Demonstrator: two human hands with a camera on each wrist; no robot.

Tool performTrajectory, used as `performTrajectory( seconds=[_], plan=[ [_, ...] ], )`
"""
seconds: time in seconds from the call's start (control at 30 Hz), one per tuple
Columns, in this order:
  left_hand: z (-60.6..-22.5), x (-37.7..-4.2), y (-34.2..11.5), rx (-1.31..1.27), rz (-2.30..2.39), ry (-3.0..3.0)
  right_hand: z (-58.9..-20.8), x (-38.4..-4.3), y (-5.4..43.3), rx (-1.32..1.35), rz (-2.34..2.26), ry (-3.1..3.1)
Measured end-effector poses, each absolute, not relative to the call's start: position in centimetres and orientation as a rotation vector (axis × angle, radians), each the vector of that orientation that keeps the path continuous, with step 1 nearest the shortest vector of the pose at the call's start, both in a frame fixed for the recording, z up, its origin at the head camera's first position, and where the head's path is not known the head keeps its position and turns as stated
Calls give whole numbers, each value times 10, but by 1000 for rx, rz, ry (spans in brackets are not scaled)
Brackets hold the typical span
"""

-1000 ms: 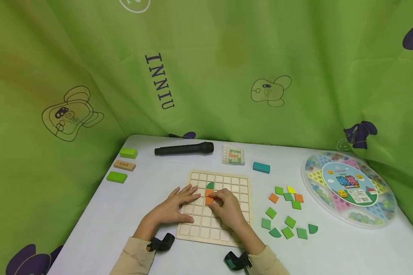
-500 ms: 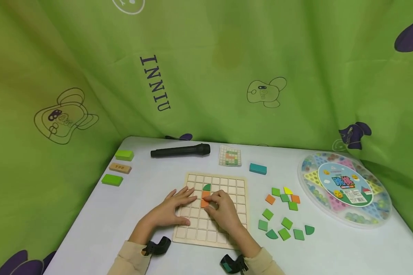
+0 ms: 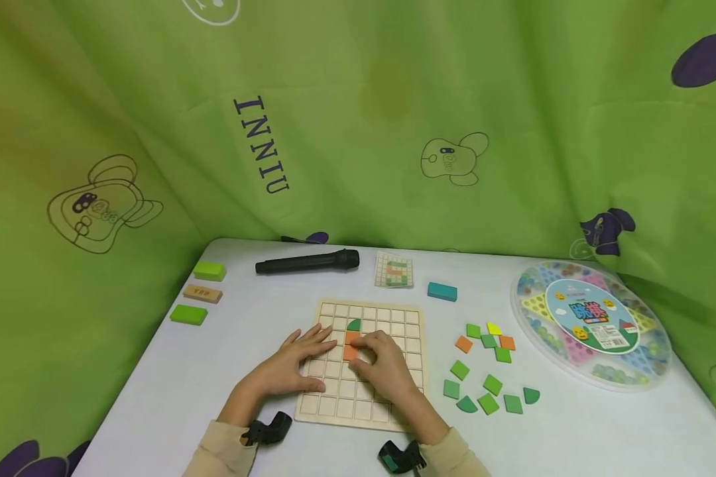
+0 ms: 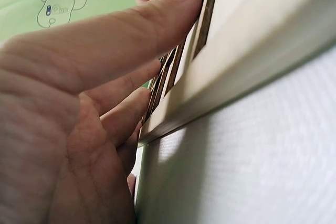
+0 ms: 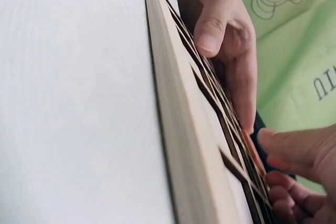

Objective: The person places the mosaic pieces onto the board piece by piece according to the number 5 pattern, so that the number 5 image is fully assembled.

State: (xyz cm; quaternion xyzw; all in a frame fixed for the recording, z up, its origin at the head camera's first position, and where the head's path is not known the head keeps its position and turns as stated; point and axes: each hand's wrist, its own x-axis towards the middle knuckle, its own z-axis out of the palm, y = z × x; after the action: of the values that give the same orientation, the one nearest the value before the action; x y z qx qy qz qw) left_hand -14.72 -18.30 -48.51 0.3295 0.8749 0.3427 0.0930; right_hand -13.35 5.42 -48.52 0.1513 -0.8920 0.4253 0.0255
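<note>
A wooden grid board [image 3: 328, 409] lies on the table under both hands. My left hand [image 3: 286, 364] rests over its left side with fingers spread and nothing held; in the left wrist view the thumb [image 4: 131, 35] touches the board's rim. My right hand [image 3: 388, 368] has thumb and index finger at the right side of an orange square tile [image 3: 349, 353], pinching it at its place on the grid. Directly above sits another orange square tile [image 3: 352, 337], then a green quarter-round tile [image 3: 354, 324]. The right wrist view shows an orange edge [image 5: 253, 150] beside the fingertips.
Several loose tiles, including a yellow one [image 3: 494, 328], lie right of the board. A round marble-game box [image 3: 531, 331] stands farther right. Behind are a black microphone [image 3: 307, 262], a pattern card [image 3: 394, 270] and a teal block [image 3: 442, 291]. Three blocks, one green [image 3: 189, 315], line the left.
The head view has shifted slightly, so everything sits farther left in it. Both hands keep nearly the same places on the board, the right fingers still at the lower orange tile.
</note>
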Motion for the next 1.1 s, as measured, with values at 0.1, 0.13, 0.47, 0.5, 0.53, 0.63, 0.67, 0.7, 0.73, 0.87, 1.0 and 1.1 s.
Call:
performTrajectory(
  seconds=[0.1,0.13,0.47,0.5,0.53,0.63,0.67,0.7,0.73,0.87,1.0,1.1],
  plan=[
    [-484,-150,-182,979,1027,2585,-481,-135,60,462,1377,-2747],
    [-484,-150,-182,974,1032,2581,-480,-135,61,465,1396,-2742],
    [-484,-149,-182,970,1052,2572,-465,-133,110,342,1589,-2670],
    [-484,-149,-182,967,1046,2572,-463,-134,119,326,1590,-2664],
    [-484,-149,-182,969,1040,2573,-463,-135,129,305,1570,-2664],
    [-485,-150,-183,973,1023,2586,-460,-138,160,215,1539,-2680],
    [-485,-151,-183,975,1017,2592,-461,-139,170,181,1526,-2695],
    [-485,-151,-184,975,1011,2598,-461,-140,180,154,1521,-2703],
    [-485,-152,-184,975,1008,2602,-461,-141,190,123,1521,-2716],
    [-483,-153,-184,972,1004,2597,-463,-142,221,43,1516,-2760],
    [-483,-154,-182,969,1005,2586,-464,-141,236,11,1429,-2824],
    [-484,-153,-182,963,997,2581,-468,-140,236,22,1331,-2858]
  ],
)
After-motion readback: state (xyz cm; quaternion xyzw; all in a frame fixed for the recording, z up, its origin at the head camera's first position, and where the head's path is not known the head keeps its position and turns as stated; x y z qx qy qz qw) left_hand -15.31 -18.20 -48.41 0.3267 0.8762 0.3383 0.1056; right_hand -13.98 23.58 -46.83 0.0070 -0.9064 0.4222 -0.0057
